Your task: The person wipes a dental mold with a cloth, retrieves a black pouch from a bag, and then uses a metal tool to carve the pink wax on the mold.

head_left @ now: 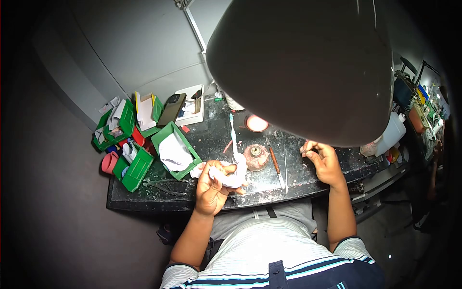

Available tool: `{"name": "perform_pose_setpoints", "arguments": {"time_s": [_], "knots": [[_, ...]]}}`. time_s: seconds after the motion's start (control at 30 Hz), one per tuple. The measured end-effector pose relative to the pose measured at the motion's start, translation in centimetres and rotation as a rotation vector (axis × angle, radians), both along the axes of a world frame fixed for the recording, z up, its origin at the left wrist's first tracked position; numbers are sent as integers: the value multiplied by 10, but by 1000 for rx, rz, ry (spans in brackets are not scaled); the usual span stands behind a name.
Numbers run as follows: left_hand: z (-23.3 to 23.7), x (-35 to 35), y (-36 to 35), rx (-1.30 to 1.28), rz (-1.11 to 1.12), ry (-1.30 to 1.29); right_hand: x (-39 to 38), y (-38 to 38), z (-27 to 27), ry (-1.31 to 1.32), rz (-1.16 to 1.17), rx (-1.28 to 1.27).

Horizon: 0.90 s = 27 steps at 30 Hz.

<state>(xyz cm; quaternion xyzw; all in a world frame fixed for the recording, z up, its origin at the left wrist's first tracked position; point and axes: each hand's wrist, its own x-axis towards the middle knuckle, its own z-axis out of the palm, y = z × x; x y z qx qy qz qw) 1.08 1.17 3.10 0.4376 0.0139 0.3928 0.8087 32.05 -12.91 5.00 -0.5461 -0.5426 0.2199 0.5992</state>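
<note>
Near the front edge of the dark workbench, my left hand [211, 190] holds a white cast-like piece [230, 179] between its fingers. Just beyond it a toothbrush [233, 129] lies with its head pointing away. A round reddish burner [256, 157] stands right of the white piece. Beside that lie a brown-handled knife [275, 163] and a thin metal tool [286, 168]. My right hand [323, 161] is over the bench to the right, its fingers curled and their tips close together; whether something small is between them cannot be made out.
A large dark lamp shade [303, 67] hangs over the bench. Green bins [185, 144] with papers, a phone [172, 109] and a white tray [198, 115] stand at the left. A lit red bowl [256, 123] is behind the burner. A translucent jug [392, 132] stands at the right.
</note>
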Motion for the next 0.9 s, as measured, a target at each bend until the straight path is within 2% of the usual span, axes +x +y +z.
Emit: {"name": "perform_pose_setpoints", "arguments": {"time_s": [0.03,0.13,0.2,0.23,0.27,0.3,0.37,0.43,0.5,0.57,0.63,0.7,0.73,0.77,0.87,0.9], "knots": [[0,1,-1,25,17,35,-2,-1,-4,203,28,32],[2,7,-4,44,111,102,-5,1,-9,313,21,72],[13,12,-13,40,227,179,-16,2,-8,285,62,87],[12,11,-13,35,228,179,-21,-1,-8,258,100,105],[10,9,-12,44,206,187,-21,-7,-7,241,140,20],[9,7,-12,53,184,196,-28,-6,-13,243,93,46],[2,4,-11,-40,80,184,-27,-15,-12,359,148,-138],[-2,3,-12,102,37,198,-39,-15,-12,416,180,-72],[4,3,-22,38,5,165,-77,1,-10,283,-32,139],[6,5,-32,181,114,286,-70,-14,-9,360,218,17],[3,2,-37,137,118,325,-71,-19,-9,356,293,-17],[-3,-1,-39,205,113,336,-91,-19,9,176,177,-37],[-2,-1,-41,254,152,332,-94,-20,9,219,194,-39],[-2,-1,-43,249,151,333,-97,-19,11,127,213,13],[0,-3,-49,351,271,329,-109,-20,22,64,178,37],[2,-4,-51,345,271,331,-109,-18,23,-52,177,80]]}}
